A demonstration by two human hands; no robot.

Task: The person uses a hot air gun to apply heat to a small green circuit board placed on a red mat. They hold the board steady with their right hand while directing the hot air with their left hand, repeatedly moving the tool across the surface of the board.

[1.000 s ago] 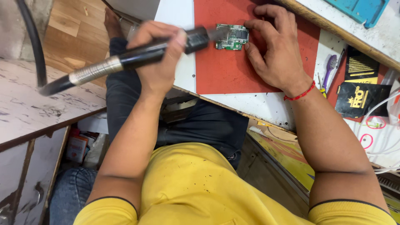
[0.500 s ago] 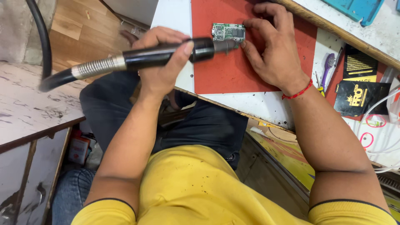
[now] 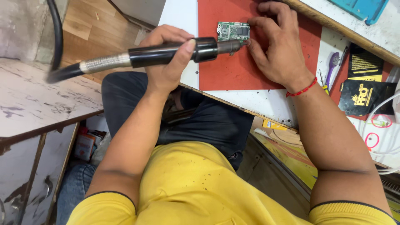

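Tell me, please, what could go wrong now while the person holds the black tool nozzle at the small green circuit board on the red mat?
1. The right hand pins the small green circuit board with fingertips right beside the metal tip of the black cylindrical handpiece; they could be hurt.
2. Only an edge of the board on the red mat is held, so it may shift.
3. The thick black hose curves away behind the left hand and could tug the tip off target.

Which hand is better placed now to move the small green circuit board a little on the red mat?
Right. The right hand rests on the red mat, fingertips touching the circuit board. The left hand is wrapped around the black tool handpiece.
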